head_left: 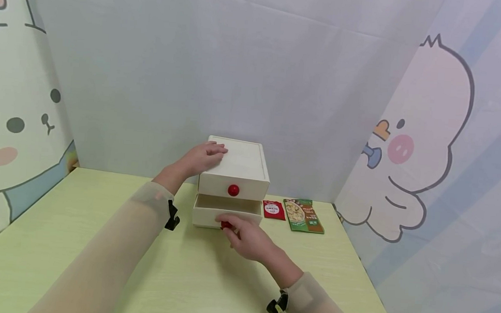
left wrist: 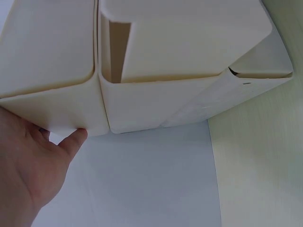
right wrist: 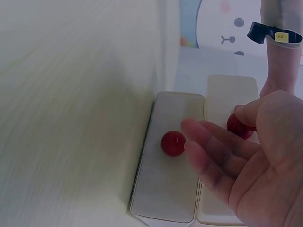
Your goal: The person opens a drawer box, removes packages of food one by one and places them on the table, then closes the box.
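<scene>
Nearest, above the pale table (head_left: 180, 282), the right hand (head_left: 251, 239) is at the lower red knob (right wrist: 173, 143). Its grip is not clamped: the right wrist view shows thumb and fingers apart, with fingertips just beside the knob; I cannot tell whether they touch it.

The lower drawer (head_left: 207, 217) stands partly out from the front of the white drawer unit (head_left: 246, 158). It looks like smooth, thin plastic, so it should be light and fairly stiff, and the unit could skid under a crooked tug. The round, glossy knob may be slippery; a thumb and 2 fingers behind its bulge should hold best.

Above, the upper drawer (head_left: 215, 185), with the upper red knob (head_left: 233, 190), looks closed. To the unit's right, 2 flat packets lie near it: a small red packet (head_left: 274, 210) and a larger green-and-brown packet (head_left: 304, 216).

Farther back, the left hand (head_left: 202, 158) rests on the unit's top by its left edge, fingers extended, clenched on nothing. Behind hangs a pale curtain (head_left: 217, 67).
</scene>
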Tool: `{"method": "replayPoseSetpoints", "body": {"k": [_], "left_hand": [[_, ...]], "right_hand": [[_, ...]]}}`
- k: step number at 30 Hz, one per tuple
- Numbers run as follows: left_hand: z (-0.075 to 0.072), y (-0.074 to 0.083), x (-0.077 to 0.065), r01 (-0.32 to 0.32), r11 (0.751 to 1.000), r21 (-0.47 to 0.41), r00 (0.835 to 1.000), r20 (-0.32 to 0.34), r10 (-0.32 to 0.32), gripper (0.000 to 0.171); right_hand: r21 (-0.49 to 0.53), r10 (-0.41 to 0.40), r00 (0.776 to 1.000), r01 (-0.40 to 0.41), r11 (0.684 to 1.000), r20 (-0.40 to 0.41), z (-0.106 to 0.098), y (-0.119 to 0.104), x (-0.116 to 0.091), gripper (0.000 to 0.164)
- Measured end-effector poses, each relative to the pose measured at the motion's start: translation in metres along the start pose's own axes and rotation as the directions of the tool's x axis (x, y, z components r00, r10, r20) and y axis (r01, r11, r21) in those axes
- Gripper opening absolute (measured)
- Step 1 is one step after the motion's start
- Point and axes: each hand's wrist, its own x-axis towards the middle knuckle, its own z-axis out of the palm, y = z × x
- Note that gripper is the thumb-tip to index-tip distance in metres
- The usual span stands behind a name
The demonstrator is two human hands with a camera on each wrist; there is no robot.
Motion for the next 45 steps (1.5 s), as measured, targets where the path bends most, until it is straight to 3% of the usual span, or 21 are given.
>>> {"method": "replayPoseSetpoints", "body": {"k": [33, 45], "left_hand": [[-0.001, -0.001, 0.0, -0.004, 1.0, -0.009, 1.0, -0.005, 0.003, 0.054], [0.001, 0.0, -0.001, -0.009, 1.0, -0.015, 1.0, -0.003, 0.009, 0.054]], "right_hand": [[-0.021, 0.066, 0.997, -0.067, 0.998, -0.038, -0.004, 0.006, 0.021, 0.034], [-0.014, 0.124, 0.992, -0.125, 0.992, -0.035, -0.005, 0.007, 0.026, 0.034]]}}
